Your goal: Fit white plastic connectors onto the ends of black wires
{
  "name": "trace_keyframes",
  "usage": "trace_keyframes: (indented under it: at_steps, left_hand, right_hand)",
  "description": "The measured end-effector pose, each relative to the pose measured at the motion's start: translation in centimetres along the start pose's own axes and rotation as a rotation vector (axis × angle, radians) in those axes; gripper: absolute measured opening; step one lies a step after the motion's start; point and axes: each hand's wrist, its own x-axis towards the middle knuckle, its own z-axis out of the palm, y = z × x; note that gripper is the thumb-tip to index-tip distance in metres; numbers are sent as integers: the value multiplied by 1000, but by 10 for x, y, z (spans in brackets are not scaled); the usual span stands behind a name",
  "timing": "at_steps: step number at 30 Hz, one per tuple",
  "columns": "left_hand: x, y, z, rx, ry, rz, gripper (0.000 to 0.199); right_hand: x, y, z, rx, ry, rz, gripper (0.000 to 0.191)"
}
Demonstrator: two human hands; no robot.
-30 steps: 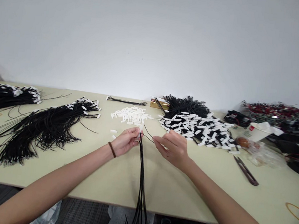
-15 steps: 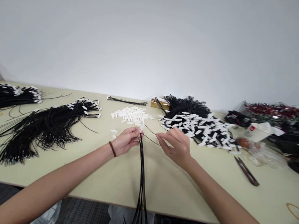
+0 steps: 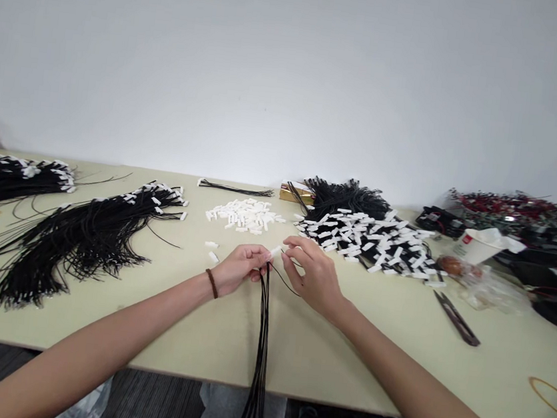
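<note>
In the head view my left hand is closed on a small white connector. Several black wires hang from it over the table's front edge. Just right of the connector, my right hand pinches a thin black wire, whose tip is too small to make out. Behind the hands lies a pile of loose white connectors, with a few single ones beside my left hand. A heap of wires with white connectors lies to the right.
Black wire bundles spread over the left of the table. Dark snips, a paper cup, a plastic bag and a yellow band are at the right. A gold box stands at the back.
My right hand has moved left, close to the connector. My left hand has come slightly nearer and right, and the connector now tilts towards my right hand.
</note>
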Motion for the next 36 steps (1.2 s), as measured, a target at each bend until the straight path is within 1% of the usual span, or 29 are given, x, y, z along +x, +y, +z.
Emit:
trace_keyframes:
  at_steps: [5, 10, 16, 23, 27, 29, 31, 34, 36]
  left_hand:
    - [0, -2, 0, 45, -8, -10, 36]
    - [1, -1, -1, 46, -7, -8, 36]
    - [0, 0, 0, 68, 4, -19, 36]
    - [-1, 1, 1, 76, 44, -23, 36]
    - [0, 1, 1, 41, 70, -16, 34]
    - [1, 0, 0, 8, 100, -7, 33]
    - [2, 0, -1, -32, 124, -2, 33]
    - [3, -1, -3, -91, 128, -4, 32]
    - [3, -1, -3, -115, 114, -17, 31]
  right_hand:
    - [-2, 3, 5, 224, -58, 14, 10]
    - [0, 4, 5, 305, -61, -24, 12]
    - [0, 5, 5, 297, -75, -33, 13]
    - [0, 4, 7, 267, -60, -26, 12]
    - [-2, 5, 11, 179, -52, 51, 13]
    - [-3, 6, 11, 96, -34, 56, 13]
    - [-3, 6, 10, 22, -54, -24, 19]
    - [-2, 5, 7, -33, -90, -239, 24]
    - [-2, 5, 6, -55, -49, -338, 23]
